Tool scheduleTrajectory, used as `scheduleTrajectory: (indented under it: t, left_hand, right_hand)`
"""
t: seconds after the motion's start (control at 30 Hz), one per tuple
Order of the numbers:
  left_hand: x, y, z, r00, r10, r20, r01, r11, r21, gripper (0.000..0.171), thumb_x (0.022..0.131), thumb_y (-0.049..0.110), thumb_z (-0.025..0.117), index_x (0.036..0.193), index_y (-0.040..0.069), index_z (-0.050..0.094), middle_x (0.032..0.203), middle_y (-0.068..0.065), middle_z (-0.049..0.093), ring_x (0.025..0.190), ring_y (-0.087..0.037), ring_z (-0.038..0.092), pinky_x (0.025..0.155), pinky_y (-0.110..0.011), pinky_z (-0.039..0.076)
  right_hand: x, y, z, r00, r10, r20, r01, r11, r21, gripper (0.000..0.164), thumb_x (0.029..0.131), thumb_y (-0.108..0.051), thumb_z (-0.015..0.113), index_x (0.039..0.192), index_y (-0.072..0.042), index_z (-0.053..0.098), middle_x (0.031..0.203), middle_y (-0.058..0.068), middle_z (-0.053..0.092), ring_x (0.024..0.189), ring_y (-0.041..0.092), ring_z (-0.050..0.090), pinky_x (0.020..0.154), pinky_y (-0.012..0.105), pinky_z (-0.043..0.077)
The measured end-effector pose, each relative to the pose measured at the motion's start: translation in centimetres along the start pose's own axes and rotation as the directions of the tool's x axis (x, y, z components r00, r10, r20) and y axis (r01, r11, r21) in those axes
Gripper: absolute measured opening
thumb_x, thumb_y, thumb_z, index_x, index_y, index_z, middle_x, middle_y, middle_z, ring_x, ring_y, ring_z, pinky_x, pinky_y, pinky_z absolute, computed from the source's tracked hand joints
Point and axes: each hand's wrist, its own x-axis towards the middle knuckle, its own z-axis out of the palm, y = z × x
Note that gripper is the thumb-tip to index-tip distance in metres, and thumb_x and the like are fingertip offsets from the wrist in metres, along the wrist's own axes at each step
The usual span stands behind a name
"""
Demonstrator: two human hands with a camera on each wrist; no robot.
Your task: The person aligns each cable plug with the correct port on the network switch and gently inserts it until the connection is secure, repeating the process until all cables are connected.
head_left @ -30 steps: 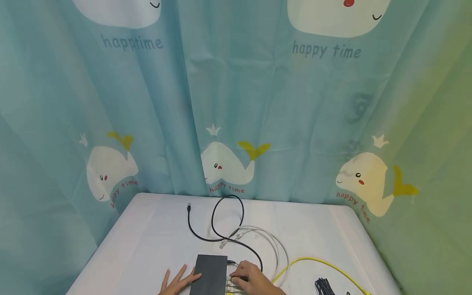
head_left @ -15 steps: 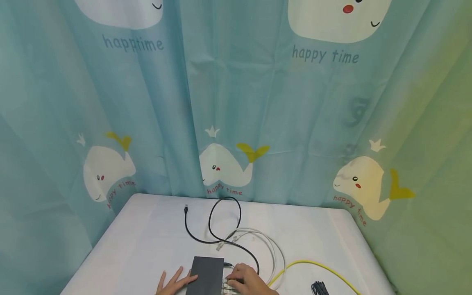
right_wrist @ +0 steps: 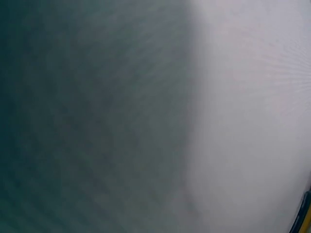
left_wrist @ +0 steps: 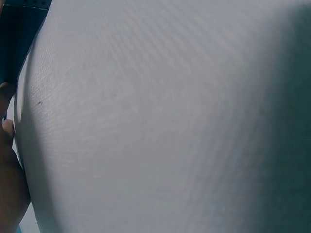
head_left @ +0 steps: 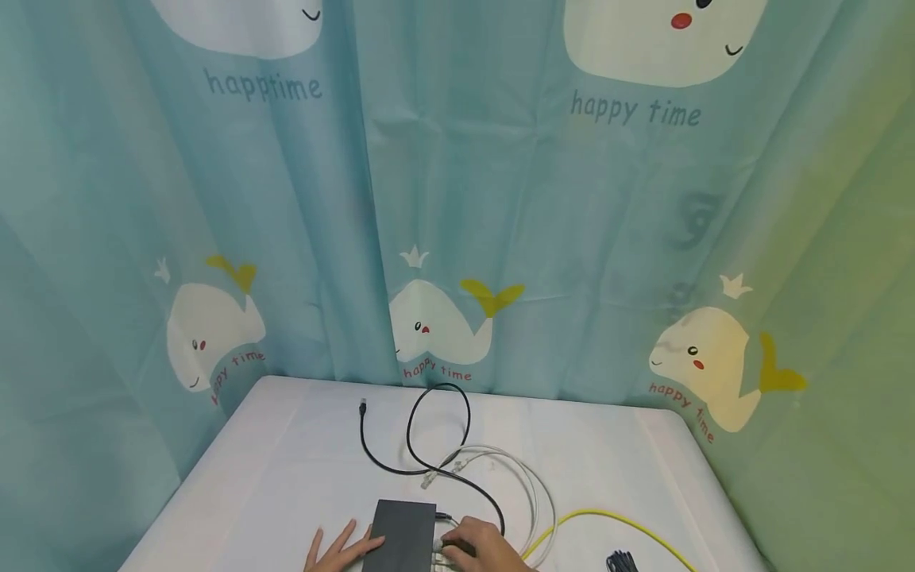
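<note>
A flat black network switch (head_left: 400, 534) lies at the near edge of the head view, its lower part cut off. My left hand (head_left: 337, 554) has its fingers spread, fingertips touching the switch's left side. In the left wrist view that hand (left_wrist: 12, 179) shows at the left border below the dark switch (left_wrist: 17, 39). At the switch's right side, my right hand (head_left: 488, 548) pinches the dark end of a black Ethernet cable (head_left: 410, 433) close to the ports. Pale plugs sit beside its fingertips, partly hidden. The cable's other plug (head_left: 362, 407) lies free farther back.
A thin power plug (head_left: 443, 516) enters the switch's upper right. Coiled white network cable (head_left: 533, 492) crosses the black one. A yellow cable (head_left: 593, 511) curves rightward, near a tied dark cord (head_left: 620, 561). Curtains (head_left: 457, 199) hang behind the white table (head_left: 300, 445).
The head view has shifted slightly, so the table and switch sit a little lower. Both hands keep nearly the same places at the switch.
</note>
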Motion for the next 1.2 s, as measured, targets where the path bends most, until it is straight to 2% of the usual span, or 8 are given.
scheduleTrajectory:
  t: [0.17,0.27,0.33,0.5,0.6,0.77,1.0,1.2]
  left_hand:
    - [0.2,0.1,-0.6,0.998,-0.004,0.062,0.009,0.997,-0.078,0.042,0.084,0.046,0.064,0.126,0.044,0.058,0.132,-0.012,0.053,0.130,-0.047,0.028,0.097,-0.069,-0.002]
    - [0.3,0.0,-0.9,0.996,0.008,0.090,0.003,0.992,-0.126,0.044,0.085,0.043,0.063,0.129,0.042,0.056,0.135,-0.011,0.050,0.133,-0.045,0.025,0.097,-0.069,-0.005]
    - [0.3,-0.2,-0.9,0.995,0.029,0.093,-0.015,0.989,-0.150,0.045,0.086,0.040,0.063,0.131,0.040,0.055,0.137,-0.008,0.049,0.136,-0.038,0.023,0.097,-0.068,-0.005]
    - [0.3,-0.4,-1.0,0.995,0.044,0.089,-0.031,0.989,-0.144,0.047,0.086,0.040,0.063,0.131,0.042,0.054,0.137,-0.005,0.048,0.137,-0.032,0.024,0.097,-0.068,-0.003]
    - [0.4,-0.2,-1.2,0.995,0.023,0.101,-0.009,0.991,-0.137,0.046,0.085,0.042,0.063,0.131,0.043,0.054,0.137,-0.010,0.049,0.134,-0.043,0.024,0.097,-0.069,-0.004]
    - [0.4,-0.4,-1.4,0.993,0.019,0.117,-0.002,0.989,-0.150,0.047,0.085,0.043,0.063,0.131,0.044,0.053,0.137,-0.011,0.048,0.134,-0.045,0.023,0.097,-0.069,-0.005]
    - [0.5,-1.0,-1.6,0.989,0.082,0.126,-0.063,0.986,-0.152,0.048,0.088,0.040,0.061,0.135,0.043,0.050,0.139,-0.004,0.046,0.137,-0.036,0.022,0.096,-0.069,-0.004]
    - [0.3,-0.6,-0.5,0.997,0.018,0.078,-0.013,0.998,-0.060,0.044,0.085,0.048,0.062,0.128,0.047,0.055,0.133,-0.004,0.053,0.132,-0.043,0.029,0.098,-0.068,0.000]
  right_hand:
    - [0.3,0.1,-0.1,0.998,-0.038,-0.050,0.029,0.985,-0.169,0.020,0.094,-0.026,0.060,0.098,-0.012,0.074,0.082,-0.018,0.058,0.074,-0.005,0.051,0.064,0.018,0.045]
    - [0.5,0.4,-0.1,0.994,-0.065,-0.084,0.048,0.980,-0.194,0.018,0.093,-0.023,0.060,0.097,-0.012,0.074,0.081,-0.017,0.058,0.075,-0.005,0.052,0.065,0.017,0.045]
    - [0.6,0.5,0.0,0.990,-0.096,-0.107,0.073,0.978,-0.198,0.016,0.093,-0.021,0.061,0.096,-0.011,0.073,0.081,-0.016,0.058,0.075,-0.005,0.053,0.065,0.015,0.046]
    - [0.7,0.6,0.1,0.981,-0.140,-0.138,0.115,0.978,-0.173,0.014,0.092,-0.018,0.062,0.094,-0.010,0.073,0.081,-0.014,0.059,0.075,-0.004,0.054,0.065,0.014,0.046]
    - [0.9,0.7,0.1,0.980,-0.147,-0.132,0.130,0.982,-0.135,0.013,0.092,-0.017,0.062,0.094,-0.010,0.073,0.081,-0.013,0.060,0.075,-0.004,0.054,0.065,0.014,0.047]
    - [1.1,0.8,0.0,0.977,-0.182,-0.111,0.172,0.981,-0.094,0.013,0.093,-0.014,0.061,0.096,-0.009,0.072,0.085,-0.011,0.059,0.078,-0.003,0.054,0.067,0.015,0.048]
    - [1.3,1.1,0.0,0.962,-0.242,-0.124,0.225,0.965,-0.137,0.015,0.094,-0.015,0.059,0.098,-0.009,0.072,0.088,-0.010,0.054,0.078,-0.002,0.052,0.066,0.015,0.047]
    - [0.8,1.7,0.4,0.949,-0.276,-0.149,0.239,0.944,-0.230,0.011,0.090,-0.019,0.066,0.094,-0.014,0.075,0.082,-0.015,0.059,0.076,-0.005,0.047,0.067,0.014,0.039]
